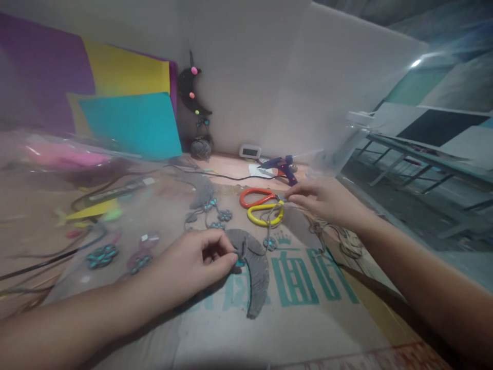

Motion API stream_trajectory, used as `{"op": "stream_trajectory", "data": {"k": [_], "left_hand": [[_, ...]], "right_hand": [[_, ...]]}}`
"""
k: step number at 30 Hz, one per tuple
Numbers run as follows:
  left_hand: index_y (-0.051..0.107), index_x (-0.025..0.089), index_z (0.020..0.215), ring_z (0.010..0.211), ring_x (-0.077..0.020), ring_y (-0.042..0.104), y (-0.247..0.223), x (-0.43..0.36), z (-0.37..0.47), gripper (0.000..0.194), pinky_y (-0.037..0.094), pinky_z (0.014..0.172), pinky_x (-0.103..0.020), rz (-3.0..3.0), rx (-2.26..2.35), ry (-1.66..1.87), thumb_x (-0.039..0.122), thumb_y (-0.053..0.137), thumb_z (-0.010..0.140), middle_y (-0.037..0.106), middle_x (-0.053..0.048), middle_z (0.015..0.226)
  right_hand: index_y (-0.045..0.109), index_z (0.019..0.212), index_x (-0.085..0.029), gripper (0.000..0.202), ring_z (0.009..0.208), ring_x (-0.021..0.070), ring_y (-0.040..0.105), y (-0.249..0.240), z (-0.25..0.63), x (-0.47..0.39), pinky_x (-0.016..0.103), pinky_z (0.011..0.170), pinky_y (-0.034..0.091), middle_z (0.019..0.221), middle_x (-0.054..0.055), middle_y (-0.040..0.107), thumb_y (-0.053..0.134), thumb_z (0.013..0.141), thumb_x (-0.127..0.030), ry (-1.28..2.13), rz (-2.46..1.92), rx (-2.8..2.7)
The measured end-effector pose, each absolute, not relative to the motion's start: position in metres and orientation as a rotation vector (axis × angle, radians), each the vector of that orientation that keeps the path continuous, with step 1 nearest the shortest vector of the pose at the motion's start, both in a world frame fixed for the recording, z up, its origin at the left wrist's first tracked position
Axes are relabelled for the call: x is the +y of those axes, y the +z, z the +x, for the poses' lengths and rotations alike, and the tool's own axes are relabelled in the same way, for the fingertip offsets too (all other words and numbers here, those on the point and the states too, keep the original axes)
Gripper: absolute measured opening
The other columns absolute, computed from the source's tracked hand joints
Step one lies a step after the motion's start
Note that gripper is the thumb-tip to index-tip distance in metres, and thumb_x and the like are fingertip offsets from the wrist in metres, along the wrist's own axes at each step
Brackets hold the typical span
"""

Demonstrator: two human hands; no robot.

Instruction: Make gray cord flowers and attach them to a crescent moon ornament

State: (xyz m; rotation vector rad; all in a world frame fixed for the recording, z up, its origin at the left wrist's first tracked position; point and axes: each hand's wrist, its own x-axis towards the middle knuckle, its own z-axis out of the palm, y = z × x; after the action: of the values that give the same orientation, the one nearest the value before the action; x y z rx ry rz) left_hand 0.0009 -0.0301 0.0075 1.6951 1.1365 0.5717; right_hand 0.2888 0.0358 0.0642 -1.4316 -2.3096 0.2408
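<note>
A grey cord-wrapped crescent moon (259, 272) lies on the printed cardboard. My left hand (204, 257) is at its inner curve, thumb and forefinger pinched together. A bit of turquoise shows under those fingertips, but what they hold is hidden. My right hand (314, 199) is raised to the right, fingertips closed on a thin grey cord (268, 221) that trails down toward the moon. Scissors with one red and one yellow handle (257, 206) lie beside the right fingertips. A small turquoise-and-grey flower (270, 243) rests right of the moon.
Several turquoise flowers (102, 255) lie at left. Behind are a blue glue gun (283, 167) with its cable and a small white digital display (250, 151). A dark crescent ornament (188, 90) hangs on the back wall. Coiled cord (348, 241) lies under the right forearm.
</note>
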Motion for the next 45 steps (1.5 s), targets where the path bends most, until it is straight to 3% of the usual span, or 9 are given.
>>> {"op": "stream_trajectory", "data": {"k": [5,10,14,16,21,25,45], "left_hand": [[0.064,0.018,0.079,0.057,-0.0118,0.049,0.006,-0.030,-0.002,0.018,0.035,0.050,-0.021,1.698,1.123,0.584,0.034,0.061,0.086,0.058,0.002,0.062],[0.063,0.017,0.080,0.057,-0.0105,0.048,0.006,-0.030,-0.005,0.017,0.035,0.050,-0.021,1.733,1.088,0.615,0.033,0.061,0.088,0.058,0.002,0.065],[0.064,0.018,0.082,0.056,-0.0105,0.049,0.005,-0.030,-0.006,0.019,0.035,0.049,-0.021,1.702,1.057,0.633,0.035,0.060,0.090,0.059,0.002,0.063],[0.064,0.018,0.082,0.056,-0.0106,0.050,0.004,-0.031,-0.006,0.020,0.036,0.049,-0.021,1.695,1.053,0.638,0.036,0.061,0.090,0.059,0.002,0.063],[0.065,0.018,0.084,0.057,-0.0114,0.053,0.006,-0.032,-0.007,0.020,0.038,0.050,-0.022,1.705,1.066,0.632,0.037,0.061,0.090,0.062,0.001,0.065],[0.066,0.019,0.084,0.057,-0.0112,0.054,0.007,-0.033,-0.007,0.021,0.038,0.050,-0.021,1.737,1.065,0.618,0.038,0.061,0.091,0.064,0.001,0.065],[0.068,0.019,0.083,0.059,-0.0123,0.055,0.010,-0.035,-0.003,0.017,0.041,0.052,-0.023,1.857,1.098,0.685,0.034,0.062,0.087,0.064,0.001,0.064]], "right_hand": [[0.068,0.096,-0.017,0.015,0.075,0.0144,0.066,0.042,0.251,-0.009,0.027,0.068,0.052,0.092,0.006,0.073,0.065,0.091,-0.031,0.427,-1.106,-2.277],[0.062,0.100,-0.017,0.010,0.073,0.0121,0.065,0.021,0.232,-0.030,0.027,0.068,0.055,0.109,0.010,0.070,0.063,0.092,-0.023,0.517,-0.881,-2.261],[0.049,0.138,-0.019,0.043,0.057,0.0111,0.062,0.023,0.228,-0.030,0.023,0.054,0.052,0.074,-0.001,0.066,0.051,0.095,-0.014,0.973,-1.061,-2.198],[0.046,0.144,-0.019,0.050,0.051,0.0108,0.059,0.024,0.226,-0.030,0.021,0.047,0.048,0.064,-0.005,0.061,0.052,0.095,-0.014,1.098,-1.100,-2.227],[0.071,0.107,-0.017,0.019,0.078,0.0133,0.068,0.024,0.220,-0.024,0.024,0.067,0.053,0.097,0.005,0.076,0.062,0.090,-0.018,0.792,-1.072,-2.302],[0.073,0.087,-0.018,0.012,0.072,0.0129,0.067,0.026,0.218,-0.023,0.024,0.067,0.052,0.080,0.002,0.075,0.063,0.090,-0.021,0.767,-1.093,-2.307],[0.068,0.077,-0.016,0.014,0.051,0.0076,0.041,0.023,0.212,-0.029,0.020,0.046,0.031,0.057,-0.005,0.050,0.068,0.084,-0.028,0.939,-1.181,-2.143]]}}
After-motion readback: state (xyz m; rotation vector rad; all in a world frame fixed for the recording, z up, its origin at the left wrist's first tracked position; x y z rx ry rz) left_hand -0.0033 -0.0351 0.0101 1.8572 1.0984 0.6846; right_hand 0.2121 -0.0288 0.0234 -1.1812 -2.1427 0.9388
